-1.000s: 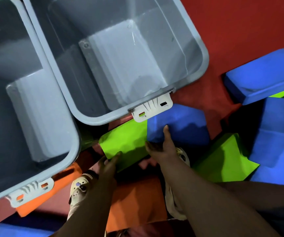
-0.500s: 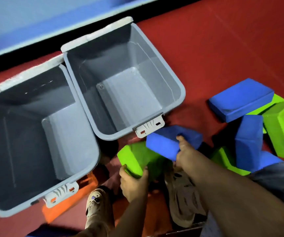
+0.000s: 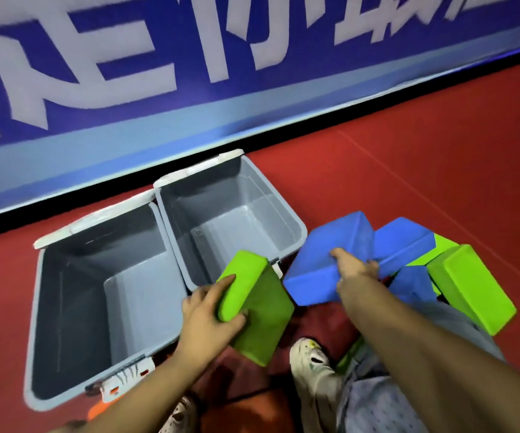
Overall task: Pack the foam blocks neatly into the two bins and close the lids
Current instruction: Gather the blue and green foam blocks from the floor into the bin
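Two grey bins stand open and empty side by side on the red floor, the left bin [image 3: 49, 323] nearer me and the right bin [image 3: 296, 226] beyond it, with white lids hanging open behind them. My left hand [image 3: 208, 310] grips a green foam block [image 3: 258, 310], lifted just in front of the right bin's near edge. My right hand [image 3: 354, 265] holds a blue foam block [image 3: 321, 254] raised to the right of that bin. More blue blocks [image 3: 402, 242] and green blocks [image 3: 471, 285] lie piled on the right.
A blue banner wall [image 3: 190, 73] with white lettering runs behind the bins. My shoe [image 3: 312, 360] and trouser leg [image 3: 383, 398] stand between the blocks. An orange block [image 3: 96, 412] peeks out under the left bin's latch. Open red floor [image 3: 440, 151] stretches to the right.
Both hands have lifted their blocks off the floor, the green one up toward the right bin's near edge, the blue one up and to the right. The view has tilted up to the wall.
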Tool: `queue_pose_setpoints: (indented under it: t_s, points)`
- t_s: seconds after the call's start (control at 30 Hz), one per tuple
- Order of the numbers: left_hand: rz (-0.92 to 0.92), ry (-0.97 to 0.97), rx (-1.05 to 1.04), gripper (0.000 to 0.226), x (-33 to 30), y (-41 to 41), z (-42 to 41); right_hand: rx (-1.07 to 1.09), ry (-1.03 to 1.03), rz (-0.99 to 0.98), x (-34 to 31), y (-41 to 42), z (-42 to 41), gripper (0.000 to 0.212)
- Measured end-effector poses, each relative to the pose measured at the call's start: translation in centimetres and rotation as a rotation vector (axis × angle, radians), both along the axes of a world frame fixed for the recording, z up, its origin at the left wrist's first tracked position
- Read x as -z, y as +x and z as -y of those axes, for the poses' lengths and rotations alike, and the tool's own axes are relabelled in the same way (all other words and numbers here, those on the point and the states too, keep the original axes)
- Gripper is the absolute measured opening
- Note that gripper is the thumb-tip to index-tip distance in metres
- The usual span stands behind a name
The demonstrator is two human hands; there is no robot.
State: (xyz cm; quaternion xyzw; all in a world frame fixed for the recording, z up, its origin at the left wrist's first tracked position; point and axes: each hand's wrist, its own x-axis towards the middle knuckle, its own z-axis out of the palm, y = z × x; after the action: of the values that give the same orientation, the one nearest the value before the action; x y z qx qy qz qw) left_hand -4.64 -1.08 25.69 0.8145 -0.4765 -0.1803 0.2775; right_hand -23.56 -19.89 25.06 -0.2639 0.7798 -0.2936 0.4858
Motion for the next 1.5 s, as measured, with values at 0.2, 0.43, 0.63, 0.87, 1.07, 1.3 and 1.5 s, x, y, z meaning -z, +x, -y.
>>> queue_pose_setpoints:
  t_s: [0.2, 0.43, 0.63, 0.87, 1.07, 1.3, 1.5]
  points:
    - [0.176, -0.267, -0.118, 0.072, -6.5, 4.2, 2.3, -0.08, -0.22, 0.31, -3.4, 5.3, 3.4, 0.101]
    - [0.215, -0.278, -0.203, 0.08, -7.8, 6.7, 8.4, -0.734, -0.243, 0.092, -7.2, 10.1, 4.9, 0.088]
    - [0.154, -0.289, -0.099, 0.063, -8.1, 3.1, 10.4, -0.726, -0.08, 0.174, -7.3, 2.1, 4.1, 0.07]
    - [-0.035, -0.283, 0.154, 0.061, -9.6, -9.9, 11.7, -0.404, 0.076, 0.108, -4.2, -13.0, -0.7, 0.025]
    - [-0.177, 0.019, 0.305, 0.077, -5.4, -21.0, 14.8, -0.217, 0.12, 0.14, 2.6, -21.8, -2.4, 0.031]
    - [-0.398, 0.317, 0.164, 0.071, 3.3, -25.7, 19.3, 0.278, 0.279, 0.668, 7.4, -23.1, -1.1, 0.032]
    - [-0.597, 0.379, 0.053, 0.074, 8.2, -25.1, 24.1, 0.604, 0.323, 0.959, 15.4, -19.2, 3.4, 0.052]
